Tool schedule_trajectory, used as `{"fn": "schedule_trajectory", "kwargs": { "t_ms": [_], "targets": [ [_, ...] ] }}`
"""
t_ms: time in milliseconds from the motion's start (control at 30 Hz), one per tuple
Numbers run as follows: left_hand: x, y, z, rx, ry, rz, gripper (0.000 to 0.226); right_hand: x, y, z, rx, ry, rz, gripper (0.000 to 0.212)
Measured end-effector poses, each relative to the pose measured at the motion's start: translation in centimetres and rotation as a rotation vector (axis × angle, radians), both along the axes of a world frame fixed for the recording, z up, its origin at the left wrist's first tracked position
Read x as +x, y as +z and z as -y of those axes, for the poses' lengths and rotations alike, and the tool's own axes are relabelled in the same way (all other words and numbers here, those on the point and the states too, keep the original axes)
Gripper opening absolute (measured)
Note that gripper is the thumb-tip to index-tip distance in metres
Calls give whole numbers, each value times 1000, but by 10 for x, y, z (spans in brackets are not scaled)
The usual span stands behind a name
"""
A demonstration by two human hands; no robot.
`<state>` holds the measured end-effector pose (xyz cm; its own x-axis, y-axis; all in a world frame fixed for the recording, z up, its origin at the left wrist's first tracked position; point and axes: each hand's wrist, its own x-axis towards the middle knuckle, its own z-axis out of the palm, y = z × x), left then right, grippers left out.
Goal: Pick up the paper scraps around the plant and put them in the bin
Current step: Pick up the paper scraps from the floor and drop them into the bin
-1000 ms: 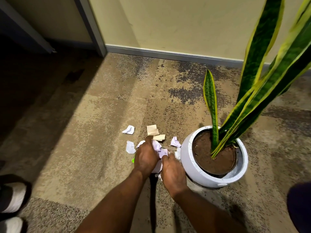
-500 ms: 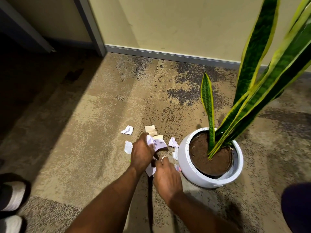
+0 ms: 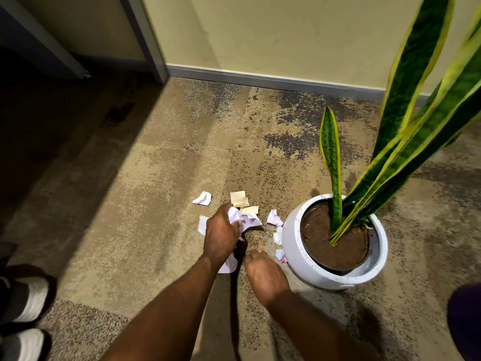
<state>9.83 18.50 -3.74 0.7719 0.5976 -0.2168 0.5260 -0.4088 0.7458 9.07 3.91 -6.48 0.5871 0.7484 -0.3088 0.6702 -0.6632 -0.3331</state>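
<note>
Paper scraps (image 3: 237, 218) now bunched in gripping left hand (image 3: 221, 237) — right hand (image 3: 263, 277) near white pot (image 3: 295, 252), grip impossible to tell.

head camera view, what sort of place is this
Probably an indoor corner, perhaps an office or hallway: speckled carpet, a painted wall with a grey skirting board, and a plant in a white pot.

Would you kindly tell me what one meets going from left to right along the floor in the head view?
shoes → left hand gripping paper scraps → right hand → white pot → plant
</note>
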Motion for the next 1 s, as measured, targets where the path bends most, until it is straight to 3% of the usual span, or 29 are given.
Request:
{"fn": "schedule_trajectory", "kwargs": {
  "t_ms": [267, 367, 467, 633, 733, 833, 1000],
  "targets": [
    [1, -2, 2, -13, 10, 17, 36, 3, 2, 2, -15, -252, -9, 67],
    [-1, -3, 1, -31, 13, 21, 35, 4, 0, 2, -79, -326, -36, 57],
    [-2, -2, -2, -23, 26, 19, 34, 4, -2, 3, -57, -272, -67, 41],
    [-2, 0, -5, -25, 42, 22, 36, -5, -6, -2, 44, -103, -86, 53],
    [-1, 1, -7, -30, 47, 27, 38, -11, -3, -13, 104, -4, -71, 44],
    [-2, 1, -10, -35, 35, 22, 37, -16, -3, -25, 56, 59, -95, 24],
    [-6, 1, -15, -37, 32, 17, 38, -15, -1, -27, 7, 130, -87, 25]
  ]
}}
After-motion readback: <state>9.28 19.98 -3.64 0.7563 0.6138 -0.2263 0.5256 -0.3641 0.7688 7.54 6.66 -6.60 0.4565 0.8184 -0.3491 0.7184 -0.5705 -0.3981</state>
